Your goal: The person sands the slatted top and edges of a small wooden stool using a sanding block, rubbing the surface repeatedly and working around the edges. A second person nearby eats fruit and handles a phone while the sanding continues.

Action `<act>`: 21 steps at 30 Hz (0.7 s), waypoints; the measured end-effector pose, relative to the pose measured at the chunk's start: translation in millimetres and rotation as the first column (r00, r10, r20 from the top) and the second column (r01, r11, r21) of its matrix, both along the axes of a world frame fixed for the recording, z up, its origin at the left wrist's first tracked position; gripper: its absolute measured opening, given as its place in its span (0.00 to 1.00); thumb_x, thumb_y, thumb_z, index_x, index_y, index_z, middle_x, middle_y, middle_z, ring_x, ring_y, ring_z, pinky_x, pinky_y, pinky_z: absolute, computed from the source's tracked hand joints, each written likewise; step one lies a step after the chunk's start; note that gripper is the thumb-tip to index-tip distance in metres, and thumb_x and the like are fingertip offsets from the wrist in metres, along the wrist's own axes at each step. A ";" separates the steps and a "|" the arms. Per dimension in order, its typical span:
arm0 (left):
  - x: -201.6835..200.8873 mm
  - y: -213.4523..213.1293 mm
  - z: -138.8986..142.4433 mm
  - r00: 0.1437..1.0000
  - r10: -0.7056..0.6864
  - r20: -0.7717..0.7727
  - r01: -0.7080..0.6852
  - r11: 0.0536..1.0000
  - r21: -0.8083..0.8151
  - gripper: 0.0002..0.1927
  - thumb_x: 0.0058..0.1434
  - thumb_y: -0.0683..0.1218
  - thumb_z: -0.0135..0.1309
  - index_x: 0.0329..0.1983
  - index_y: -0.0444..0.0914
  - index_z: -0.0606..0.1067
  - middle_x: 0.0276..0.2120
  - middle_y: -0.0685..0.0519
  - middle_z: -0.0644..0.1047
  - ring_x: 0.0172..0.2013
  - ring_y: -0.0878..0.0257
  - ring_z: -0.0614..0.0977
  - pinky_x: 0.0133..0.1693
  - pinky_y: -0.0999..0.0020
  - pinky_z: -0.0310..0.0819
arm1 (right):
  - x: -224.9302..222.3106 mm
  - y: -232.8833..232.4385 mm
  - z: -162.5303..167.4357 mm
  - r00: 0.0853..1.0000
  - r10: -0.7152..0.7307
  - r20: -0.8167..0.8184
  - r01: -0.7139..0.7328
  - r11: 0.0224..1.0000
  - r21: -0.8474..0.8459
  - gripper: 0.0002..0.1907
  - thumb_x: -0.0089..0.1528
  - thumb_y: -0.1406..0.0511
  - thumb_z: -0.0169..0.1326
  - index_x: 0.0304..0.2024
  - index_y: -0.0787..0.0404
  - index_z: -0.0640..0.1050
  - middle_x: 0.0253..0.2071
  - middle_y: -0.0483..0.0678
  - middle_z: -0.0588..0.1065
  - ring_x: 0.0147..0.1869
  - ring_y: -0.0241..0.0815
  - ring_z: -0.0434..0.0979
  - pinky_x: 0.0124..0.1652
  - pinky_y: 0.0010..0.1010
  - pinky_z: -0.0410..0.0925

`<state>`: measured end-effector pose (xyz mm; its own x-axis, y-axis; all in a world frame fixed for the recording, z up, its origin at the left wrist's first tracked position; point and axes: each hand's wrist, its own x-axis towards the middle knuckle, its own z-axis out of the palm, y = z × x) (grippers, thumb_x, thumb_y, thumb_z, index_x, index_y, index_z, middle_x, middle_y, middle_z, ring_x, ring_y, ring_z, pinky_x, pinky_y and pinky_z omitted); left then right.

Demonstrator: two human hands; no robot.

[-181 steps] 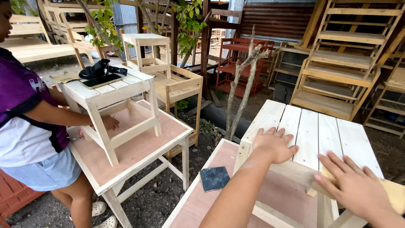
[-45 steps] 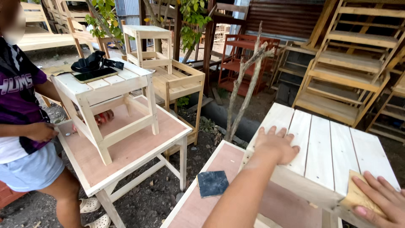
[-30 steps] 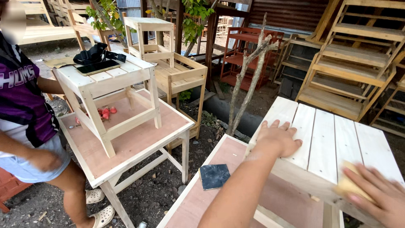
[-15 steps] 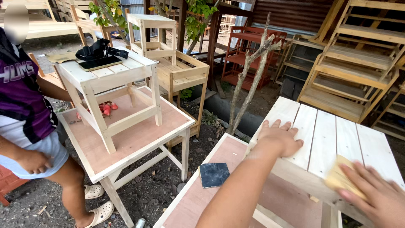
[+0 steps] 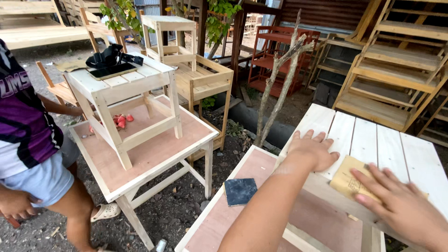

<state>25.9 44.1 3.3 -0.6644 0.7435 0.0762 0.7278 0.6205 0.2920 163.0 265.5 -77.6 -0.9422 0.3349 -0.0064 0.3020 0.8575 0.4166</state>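
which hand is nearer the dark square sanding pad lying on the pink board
Left. The left hand rests flat on the slatted top, just right of the dark sanding pad. The right hand presses tan sandpaper farther right.

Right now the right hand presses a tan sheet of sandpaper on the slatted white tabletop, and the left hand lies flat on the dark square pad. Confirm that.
Not quite. In the head view, the left hand lies flat on the slatted white tabletop, not on the dark square pad, which lies untouched on the lower board. The right hand does press the tan sandpaper.
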 end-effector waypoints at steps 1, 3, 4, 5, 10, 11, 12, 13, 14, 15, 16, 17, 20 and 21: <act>5.3 16.1 2.5 1.000 0.005 0.005 -0.005 1.000 -0.009 0.34 0.69 0.64 0.31 0.77 0.52 0.54 0.78 0.58 0.47 0.76 0.54 0.46 0.72 0.45 0.33 | 11.9 24.4 -1.0 1.000 0.008 -0.025 -0.007 0.999 0.033 0.41 0.58 0.32 0.27 0.75 0.17 0.46 0.79 0.40 0.38 0.80 0.47 0.38 0.70 0.56 0.43; 7.3 34.0 3.7 1.000 0.015 0.001 -0.015 1.000 -0.018 0.34 0.68 0.65 0.31 0.77 0.52 0.53 0.78 0.58 0.47 0.76 0.53 0.46 0.72 0.45 0.34 | 31.2 73.3 -2.9 0.995 0.028 -0.091 -0.018 0.994 0.109 0.42 0.56 0.32 0.28 0.74 0.18 0.47 0.80 0.40 0.40 0.79 0.49 0.38 0.69 0.58 0.42; 1.7 31.6 -2.2 1.000 0.009 0.003 -0.009 1.000 -0.022 0.34 0.69 0.64 0.31 0.77 0.52 0.54 0.78 0.58 0.47 0.76 0.53 0.46 0.72 0.44 0.33 | 29.4 72.1 -11.4 0.996 0.031 -0.082 -0.021 0.992 0.124 0.42 0.56 0.31 0.29 0.73 0.18 0.48 0.80 0.40 0.40 0.79 0.50 0.39 0.69 0.59 0.42; -2.1 28.9 -5.9 1.000 0.005 0.000 -0.005 1.000 -0.026 0.34 0.69 0.64 0.31 0.77 0.51 0.54 0.78 0.57 0.47 0.76 0.52 0.46 0.72 0.43 0.33 | 25.4 72.3 -16.0 0.996 0.037 -0.078 -0.026 0.990 0.139 0.42 0.55 0.30 0.29 0.73 0.18 0.48 0.79 0.41 0.41 0.79 0.52 0.40 0.69 0.60 0.43; -19.6 -5.2 -21.5 1.000 0.019 0.001 -0.019 1.000 -0.009 0.35 0.69 0.65 0.32 0.77 0.51 0.55 0.78 0.57 0.48 0.76 0.52 0.46 0.72 0.43 0.33 | -27.2 5.5 -15.8 0.973 -0.215 0.086 0.214 0.977 0.021 0.47 0.57 0.26 0.33 0.75 0.27 0.48 0.80 0.51 0.42 0.81 0.61 0.41 0.68 0.64 0.46; -21.2 -8.6 -23.8 1.000 0.016 0.002 -0.016 1.000 -0.007 0.35 0.69 0.65 0.33 0.77 0.50 0.55 0.78 0.57 0.48 0.76 0.52 0.46 0.72 0.43 0.33 | -32.4 -15.5 -18.3 0.981 -0.192 0.010 0.192 0.981 -0.024 0.46 0.56 0.27 0.32 0.74 0.25 0.46 0.79 0.48 0.42 0.80 0.59 0.42 0.68 0.65 0.47; -21.2 -8.0 -25.0 1.000 0.015 0.004 -0.015 1.000 -0.004 0.35 0.69 0.65 0.33 0.77 0.50 0.55 0.78 0.56 0.48 0.76 0.52 0.46 0.72 0.43 0.33 | -32.0 -29.2 -16.0 0.983 -0.169 -0.065 0.165 0.984 -0.064 0.45 0.55 0.28 0.30 0.74 0.23 0.43 0.78 0.46 0.43 0.79 0.58 0.43 0.67 0.66 0.48; -22.3 -7.6 -26.8 1.000 0.007 -0.001 -0.007 1.000 0.006 0.34 0.69 0.65 0.33 0.77 0.50 0.56 0.78 0.56 0.49 0.76 0.52 0.47 0.72 0.43 0.34 | -27.7 -35.8 -10.8 0.987 -0.134 -0.090 0.132 0.991 -0.034 0.45 0.55 0.28 0.30 0.73 0.22 0.43 0.78 0.45 0.44 0.79 0.57 0.44 0.68 0.65 0.50; -23.2 -5.8 -28.2 1.000 0.000 -0.003 0.000 1.000 0.015 0.34 0.69 0.65 0.33 0.76 0.50 0.56 0.78 0.56 0.49 0.76 0.52 0.47 0.72 0.43 0.34 | -22.6 -40.5 -9.2 0.989 -0.099 -0.110 0.099 0.995 -0.004 0.45 0.54 0.28 0.29 0.73 0.20 0.44 0.78 0.44 0.44 0.79 0.56 0.45 0.68 0.63 0.51; -24.2 -3.5 -29.9 1.000 -0.009 -0.005 0.009 1.000 0.020 0.34 0.69 0.64 0.33 0.76 0.50 0.56 0.78 0.56 0.49 0.76 0.52 0.47 0.71 0.42 0.34 | -17.3 -41.4 -10.4 0.990 -0.065 -0.129 0.068 0.997 0.022 0.45 0.53 0.28 0.29 0.72 0.19 0.44 0.78 0.44 0.45 0.79 0.55 0.46 0.68 0.62 0.53; -26.0 -2.1 -31.7 1.000 -0.009 0.000 0.009 1.000 0.023 0.34 0.69 0.64 0.33 0.76 0.51 0.56 0.78 0.57 0.49 0.76 0.52 0.47 0.72 0.43 0.34 | -9.6 -37.2 -12.1 0.991 -0.089 -0.098 0.094 0.995 0.039 0.44 0.55 0.29 0.30 0.74 0.19 0.45 0.79 0.45 0.46 0.80 0.57 0.48 0.69 0.59 0.55; -27.6 -0.3 -32.9 1.000 -0.009 0.006 0.009 0.999 0.031 0.34 0.69 0.64 0.33 0.76 0.51 0.56 0.77 0.57 0.49 0.76 0.52 0.47 0.72 0.44 0.33 | -4.7 -28.2 -13.5 0.992 -0.112 -0.063 0.116 0.991 0.061 0.44 0.55 0.30 0.30 0.74 0.19 0.46 0.79 0.45 0.46 0.80 0.56 0.49 0.68 0.58 0.55; -30.4 3.5 -33.6 1.000 -0.011 0.003 0.011 0.999 0.030 0.34 0.69 0.64 0.32 0.76 0.51 0.55 0.77 0.57 0.48 0.76 0.52 0.46 0.72 0.44 0.33 | 9.0 13.7 -19.3 0.990 -0.140 0.018 0.136 0.980 0.143 0.43 0.57 0.31 0.31 0.75 0.21 0.48 0.80 0.46 0.47 0.79 0.55 0.51 0.68 0.56 0.57; -30.3 3.8 -33.2 1.000 -0.009 0.007 0.009 1.000 0.021 0.34 0.69 0.64 0.32 0.76 0.51 0.55 0.77 0.57 0.48 0.76 0.52 0.46 0.72 0.44 0.33 | 14.2 28.3 -21.8 0.989 -0.146 0.025 0.140 0.976 0.164 0.43 0.57 0.32 0.31 0.75 0.22 0.49 0.80 0.46 0.47 0.79 0.55 0.52 0.68 0.55 0.58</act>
<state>-4.4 47.9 -29.9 -0.6586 0.7475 0.0866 0.7309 0.6080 0.3101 177.2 293.8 -99.4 -0.8844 0.4660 0.0256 0.3990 0.7267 0.5591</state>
